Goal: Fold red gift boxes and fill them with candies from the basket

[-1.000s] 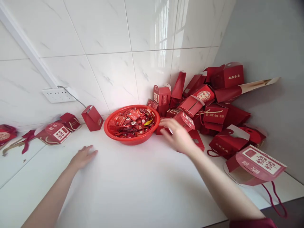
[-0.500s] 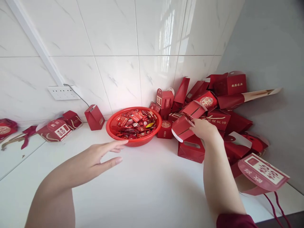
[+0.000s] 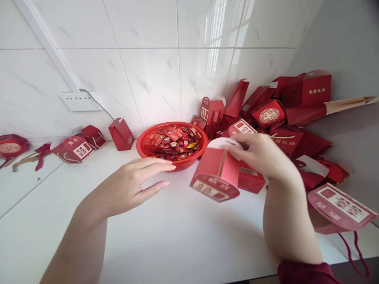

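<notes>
Red box is lifted in your right fingers; your left fingers are parted, empty; other boxes lie heaped, frame right.

Basket left of piled boxes

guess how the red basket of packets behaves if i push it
The red basket looks like rigid plastic, so it should hold its shape. Filled with loose packets, it is probably weighty, and a hard shove could spill some.

Red basket, white grey-veined tiles
</notes>
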{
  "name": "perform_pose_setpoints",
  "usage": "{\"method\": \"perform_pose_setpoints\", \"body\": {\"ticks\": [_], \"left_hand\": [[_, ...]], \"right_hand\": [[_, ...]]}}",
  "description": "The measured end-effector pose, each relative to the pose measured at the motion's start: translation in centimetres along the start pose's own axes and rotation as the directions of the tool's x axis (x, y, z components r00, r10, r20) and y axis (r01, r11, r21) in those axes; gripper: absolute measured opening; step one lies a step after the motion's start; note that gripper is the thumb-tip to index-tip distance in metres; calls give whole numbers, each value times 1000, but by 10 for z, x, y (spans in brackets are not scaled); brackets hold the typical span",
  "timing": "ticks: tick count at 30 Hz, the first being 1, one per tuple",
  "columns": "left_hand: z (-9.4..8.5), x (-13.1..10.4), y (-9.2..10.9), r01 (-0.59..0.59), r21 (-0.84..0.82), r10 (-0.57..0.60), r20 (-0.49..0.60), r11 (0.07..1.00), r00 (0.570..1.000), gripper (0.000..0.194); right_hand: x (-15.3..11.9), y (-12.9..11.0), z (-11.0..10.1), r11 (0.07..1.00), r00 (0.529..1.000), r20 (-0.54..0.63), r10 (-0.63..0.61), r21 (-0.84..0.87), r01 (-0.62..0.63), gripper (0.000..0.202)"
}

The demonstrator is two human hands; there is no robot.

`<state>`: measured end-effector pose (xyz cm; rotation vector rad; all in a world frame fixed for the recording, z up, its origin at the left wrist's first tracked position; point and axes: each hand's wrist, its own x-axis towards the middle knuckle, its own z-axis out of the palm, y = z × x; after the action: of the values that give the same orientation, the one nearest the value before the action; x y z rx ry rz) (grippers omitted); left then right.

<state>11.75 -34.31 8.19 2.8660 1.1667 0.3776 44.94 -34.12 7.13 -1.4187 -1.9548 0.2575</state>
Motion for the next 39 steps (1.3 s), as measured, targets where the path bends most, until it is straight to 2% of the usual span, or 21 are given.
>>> {"method": "perform_pose_setpoints", "body": {"ticks": [2,5,7,9,11,13,16,19,21,24,26,28,32,35,39], "left_hand": [[4,3,4,-64,-20,63,-27,998,998,35],[15,9,6,-136,-48,135,-17,990,991,31],[21,13,7,-147,-52,148,19,988,989,31],[25,15,7,-124,-45,127,62,991,990,31],[26,16,7,-89,-53,94,106,995,990,28],[25,17,7,-48,-93,62,153,994,986,28],[24,18,7,24,-171,16,228,985,973,42],[25,19,8,68,-228,4,299,971,954,51],[29,20,8,88,-263,5,333,961,943,64],[39,21,6,107,-310,15,367,945,930,96],[48,21,4,118,-321,26,410,940,912,116],[57,20,2,131,-316,28,451,940,892,127],[67,22,2,151,-313,20,482,938,876,126],[69,25,2,191,-319,-10,491,928,871,118],[68,31,-4,258,-322,-54,527,911,848,109]], "right_hand": [[5,-11,22,991,977,177,-120,83,107,28],[12,-20,60,948,879,372,-297,228,224,22],[14,-22,80,927,847,401,-349,282,248,22],[14,-22,91,935,871,363,-330,253,249,23],[11,-22,94,950,906,302,-298,184,251,23],[8,-23,91,955,918,268,-292,136,264,21],[3,-25,88,953,912,277,-302,113,281,20],[2,-26,91,941,887,318,-336,72,330,25],[2,-27,95,936,880,336,-334,11,351,25],[5,-25,101,945,889,363,-279,-63,322,17],[7,-23,105,950,880,406,-248,-74,302,15],[9,-20,108,951,860,453,-234,-75,298,14],[12,-14,115,953,812,557,-172,-116,281,13],[16,-9,121,951,788,608,-98,-177,255,23],[20,-3,127,944,759,629,-165,-123,307,28]]}}
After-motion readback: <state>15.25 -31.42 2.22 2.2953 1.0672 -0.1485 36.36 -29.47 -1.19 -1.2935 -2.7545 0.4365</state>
